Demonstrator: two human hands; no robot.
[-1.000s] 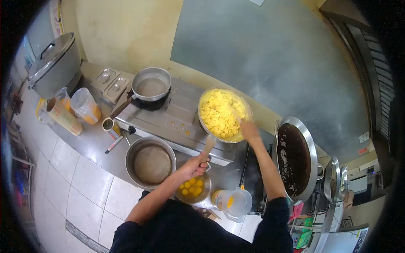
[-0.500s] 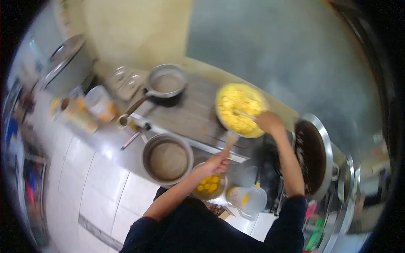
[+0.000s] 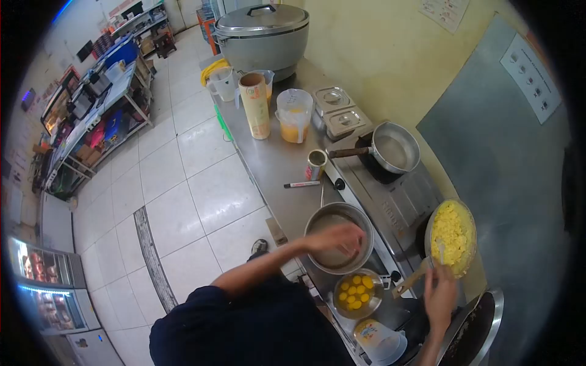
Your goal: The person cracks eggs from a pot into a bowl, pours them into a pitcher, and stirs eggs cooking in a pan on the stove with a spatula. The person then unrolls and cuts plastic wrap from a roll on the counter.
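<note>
My right hand (image 3: 441, 296) grips a thin, light-coloured utensil (image 3: 441, 251) whose far end is in the yellow scrambled eggs (image 3: 450, 229). What kind of utensil it is, I cannot tell. The eggs fill a frying pan (image 3: 472, 227) with a wooden handle (image 3: 411, 279); no hand is on that handle. My left hand (image 3: 337, 239) is over a wide metal pot (image 3: 312, 221), fingers loosely apart and a little blurred, holding nothing. Just beside this pot, a metal bowl (image 3: 373, 308) contains several raw egg yolks (image 3: 354, 291). A clear plastic jug (image 3: 384, 348) lies tilted nearer me.
A saucepan (image 3: 395, 148) sits on the stove (image 3: 409, 204). Along the counter are a can (image 3: 315, 165), a marker (image 3: 302, 184), a jug of orange liquid (image 3: 294, 119), a plastic-wrap roll (image 3: 255, 110) and a large lidded cooker (image 3: 262, 46). A dark wok (image 3: 473, 332) stands at the right.
My left hand has let go of the pan handle and moved left over the metal pot. My right hand still holds the utensil in the eggs. The view has swung left.
</note>
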